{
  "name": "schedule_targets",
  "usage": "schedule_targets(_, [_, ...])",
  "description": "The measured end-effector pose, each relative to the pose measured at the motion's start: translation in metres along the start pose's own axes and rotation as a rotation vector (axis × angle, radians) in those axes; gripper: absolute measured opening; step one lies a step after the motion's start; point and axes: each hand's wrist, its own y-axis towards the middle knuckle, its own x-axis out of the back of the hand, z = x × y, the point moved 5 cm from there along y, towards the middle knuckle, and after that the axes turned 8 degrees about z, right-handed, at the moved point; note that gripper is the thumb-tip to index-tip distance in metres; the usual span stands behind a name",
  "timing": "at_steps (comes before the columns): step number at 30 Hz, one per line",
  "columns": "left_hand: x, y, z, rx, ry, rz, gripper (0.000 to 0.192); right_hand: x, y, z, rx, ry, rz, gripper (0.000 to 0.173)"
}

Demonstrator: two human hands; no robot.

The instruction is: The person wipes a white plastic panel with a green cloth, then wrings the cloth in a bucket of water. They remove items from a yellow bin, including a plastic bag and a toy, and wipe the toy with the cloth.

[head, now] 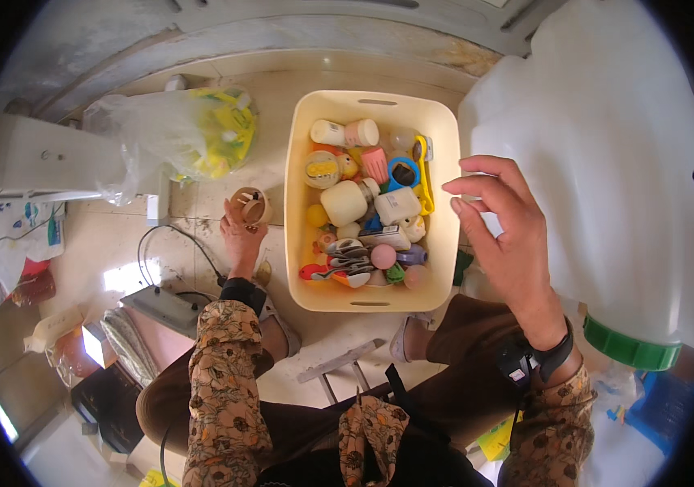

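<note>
My left hand point(243, 240) is on a round brown container point(254, 209) with small items inside, on the floor side left of the bin. My right hand point(499, 222) is raised over the right edge of a cream plastic bin point(371, 304), fingers apart and holding nothing. In the bin lie white plastic bottles point(344, 203), a pink ribbed cup point(374, 165), a blue ring-shaped item point(403, 173), a yellow plastic strip point(425, 182), a small box point(385, 237), a stack of spoons point(350, 260) and several small balls point(383, 256).
A clear plastic bag of yellow items point(222, 131) lies at the upper left. A power strip point(161, 307) with cables is at the left. A large white container with a green cap point(630, 344) stands at the right. A metal bar frame point(341, 362) lies between my feet.
</note>
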Motion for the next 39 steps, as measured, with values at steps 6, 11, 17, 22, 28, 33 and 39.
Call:
schedule_targets(6, [-0.003, -0.005, 0.006, -0.058, 0.137, -0.070, 0.110, -0.005, -0.001, 0.005, 0.046, 0.040, 0.004, 0.016])
schedule_targets(11, [0.058, -0.015, -0.047, -0.152, 0.020, -0.366, 0.063, 0.001, -0.006, 0.013, 0.026, 0.120, 0.036, 0.017])
schedule_targets(17, [0.074, -0.059, -0.168, -0.379, -0.320, 0.088, 0.033, 0.004, -0.014, 0.019, 0.141, 0.079, -0.024, 0.015])
schedule_targets(22, [-0.004, -0.126, -0.222, -0.991, 0.468, 0.468, 0.075, -0.002, -0.025, 0.012, 0.193, 0.069, -0.081, 0.010])
schedule_targets(28, [-0.056, -0.123, -0.212, -0.840, 0.953, 0.623, 0.087, -0.004, -0.031, 0.001, 0.208, 0.047, -0.098, 0.003])
schedule_targets(33, [-0.026, -0.106, -0.206, -0.721, 0.562, 0.693, 0.085, 0.000, -0.033, -0.004, 0.194, 0.023, -0.104, 0.004])
schedule_targets(39, [0.018, -0.077, -0.203, -0.382, 0.052, 0.815, 0.089, 0.000, -0.033, -0.006, 0.194, -0.001, -0.106, 0.006])
